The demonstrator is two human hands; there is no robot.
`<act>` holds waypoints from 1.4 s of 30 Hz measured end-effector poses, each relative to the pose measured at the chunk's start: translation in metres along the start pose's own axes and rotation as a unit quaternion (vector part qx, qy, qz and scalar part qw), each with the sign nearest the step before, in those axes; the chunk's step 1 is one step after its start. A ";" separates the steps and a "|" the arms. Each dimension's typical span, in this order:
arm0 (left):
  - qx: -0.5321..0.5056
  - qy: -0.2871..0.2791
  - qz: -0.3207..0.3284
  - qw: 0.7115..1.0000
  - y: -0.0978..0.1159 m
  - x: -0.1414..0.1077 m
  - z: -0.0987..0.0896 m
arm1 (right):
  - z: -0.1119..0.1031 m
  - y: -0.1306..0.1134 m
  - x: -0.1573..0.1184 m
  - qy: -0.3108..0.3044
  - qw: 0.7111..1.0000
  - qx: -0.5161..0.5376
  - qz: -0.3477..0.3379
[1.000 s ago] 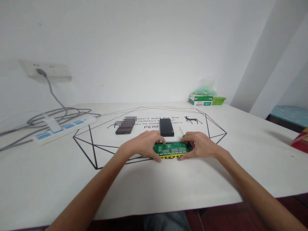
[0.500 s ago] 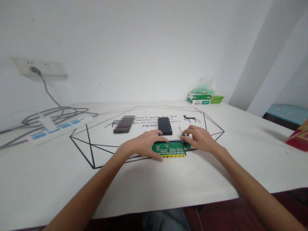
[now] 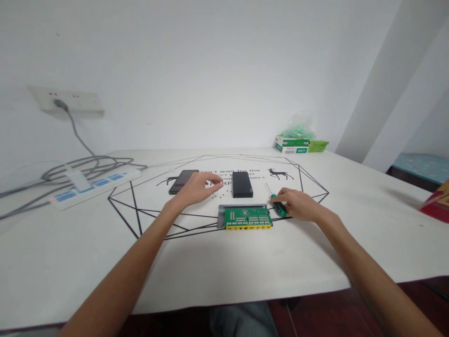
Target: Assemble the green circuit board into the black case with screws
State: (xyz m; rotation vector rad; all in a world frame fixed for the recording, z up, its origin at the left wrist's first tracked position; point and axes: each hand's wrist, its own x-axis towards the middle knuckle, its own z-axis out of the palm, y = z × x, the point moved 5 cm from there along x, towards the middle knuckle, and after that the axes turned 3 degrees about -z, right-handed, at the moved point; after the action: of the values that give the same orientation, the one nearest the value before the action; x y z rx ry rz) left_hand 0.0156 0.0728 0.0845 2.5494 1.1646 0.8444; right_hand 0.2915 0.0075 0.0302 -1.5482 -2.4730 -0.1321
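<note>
A green circuit board (image 3: 247, 216) with a row of yellow ports along its near edge lies in a grey metal tray (image 3: 220, 217). My left hand (image 3: 198, 187) hovers beyond it, fingers apart and holding nothing, near several tiny dark screws (image 3: 220, 196). To the right of the board, my right hand (image 3: 296, 204) has its fingers closed round the green handle of a screwdriver (image 3: 279, 208), whose thin shaft points away toward the wall. A flat black case (image 3: 242, 184) rests on the table behind the board.
A phone (image 3: 182, 181) lies partly behind my left hand. On the left are a white power strip (image 3: 96, 187) and coiled grey cable (image 3: 87, 168). Green-and-white boxes (image 3: 292, 144) stand at the back right, and a red box (image 3: 438, 204) sits at the right edge.
My left hand has let go of the circuit board and moved up and left toward the screws. My right hand stays at the screwdriver, now showing more of its handle.
</note>
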 end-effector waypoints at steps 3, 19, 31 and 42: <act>0.025 0.002 -0.016 1.000 -0.018 0.001 -0.003 | -0.001 -0.003 -0.003 -0.001 1.000 -0.019 0.007; 0.097 -0.086 -0.065 0.989 -0.051 0.003 0.007 | -0.061 -0.001 -0.011 0.403 0.906 0.106 0.075; 0.120 -0.163 -0.092 0.975 -0.062 -0.002 0.021 | -0.033 -0.060 0.083 0.307 0.781 0.538 0.075; 0.165 -0.175 -0.081 0.967 -0.042 -0.004 0.023 | -0.006 -0.067 0.070 0.260 0.790 0.551 0.071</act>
State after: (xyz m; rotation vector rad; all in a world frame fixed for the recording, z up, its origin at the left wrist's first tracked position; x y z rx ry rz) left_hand 0.0008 0.0987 0.0471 2.6554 1.4645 0.1584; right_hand 0.2033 0.0383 0.0554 -0.9354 -1.4458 0.6922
